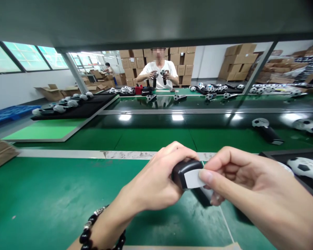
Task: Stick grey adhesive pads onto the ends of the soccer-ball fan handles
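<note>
My left hand [163, 177] is wrapped round a black plastic handle [177, 175], its squared end turned toward me. A white sticker [193, 178] lies across that end. The thumb and index finger of my right hand [232, 173] pinch the sticker's right edge. Another black piece [203, 197] shows just below; whether it belongs to the same item cannot be made out. On the belt to the right lies a football-patterned item with a black handle [270, 133]. A similar ball-shaped head [304, 166] sits in a dark tray beside my right forearm.
A green conveyor belt [156, 135] runs across, carrying several football-headed items. Trays of more stand at the left [94, 107] and far side. Opposite, a person [160, 74] holds two such items. A cardboard box [0, 152] is at the left edge; a shelf [156, 21] hangs overhead.
</note>
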A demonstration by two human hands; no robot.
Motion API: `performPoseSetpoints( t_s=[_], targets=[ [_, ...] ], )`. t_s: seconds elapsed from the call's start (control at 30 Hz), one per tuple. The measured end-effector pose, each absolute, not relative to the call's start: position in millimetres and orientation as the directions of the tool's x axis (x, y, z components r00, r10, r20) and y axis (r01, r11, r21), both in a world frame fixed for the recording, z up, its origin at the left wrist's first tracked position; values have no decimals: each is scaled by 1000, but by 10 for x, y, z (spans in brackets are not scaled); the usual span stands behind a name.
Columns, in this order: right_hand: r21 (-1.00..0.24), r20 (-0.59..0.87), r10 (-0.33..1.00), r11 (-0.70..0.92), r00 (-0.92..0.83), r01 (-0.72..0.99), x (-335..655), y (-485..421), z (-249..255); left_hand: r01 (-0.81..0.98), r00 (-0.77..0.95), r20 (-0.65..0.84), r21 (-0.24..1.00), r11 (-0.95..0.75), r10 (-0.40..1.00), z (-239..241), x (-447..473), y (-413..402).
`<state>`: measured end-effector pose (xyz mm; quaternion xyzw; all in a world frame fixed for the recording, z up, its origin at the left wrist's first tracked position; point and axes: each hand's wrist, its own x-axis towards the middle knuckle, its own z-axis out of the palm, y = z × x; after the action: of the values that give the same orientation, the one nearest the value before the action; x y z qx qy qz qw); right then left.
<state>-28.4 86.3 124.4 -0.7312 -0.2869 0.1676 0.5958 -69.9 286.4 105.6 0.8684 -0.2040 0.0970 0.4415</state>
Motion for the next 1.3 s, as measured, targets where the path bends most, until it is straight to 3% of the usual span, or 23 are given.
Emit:
performPoseSetpoints(
  t_s=[0.47, 0.6, 0.7, 0.87, 0.97, 1.07, 1.17, 1.2, 1.3],
  targets=[
    [-930, 177, 573, -168, 800, 327, -328, 908, 1242, -461, 887, 363, 700, -546, -284, 1059, -719, 2853],
    [-764, 370, 438, -359, 819, 537, -338, 858, 1223, -490, 872, 372, 654, -576, -318, 1038, -689, 2864],
    [-696, 432, 342, -462, 835, 550, -317, 820, 1241, -551, 834, 413, 644, -531, -365, 980, -667, 2886],
    [-923, 119, 677, -193, 726, 332, -280, 969, 1179, -556, 823, 414, 725, -406, -388, 810, -671, 2969],
    [-988, 29, 751, -79, 659, 133, -165, 1060, 1044, -557, 825, 407, 702, -444, -392, 725, -559, 3035],
    [-985, 91, 628, -56, 773, 161, -7, 1050, 956, -646, 763, 449, 548, -531, -465, 719, -214, 3054],
    [-923, 190, 402, -237, 896, 302, 41, 931, 944, -696, 702, 372, 181, -695, -607, 751, 306, 3010],
    [-892, 199, 374, -313, 906, 326, 9, 869, 932, -680, 709, 301, 55, -731, -637, 752, 473, 2988],
    [-802, 125, 446, -480, 886, 355, -244, 615, 774, -663, 732, 184, -35, -748, -656, 702, 784, 2906]
  ],
)
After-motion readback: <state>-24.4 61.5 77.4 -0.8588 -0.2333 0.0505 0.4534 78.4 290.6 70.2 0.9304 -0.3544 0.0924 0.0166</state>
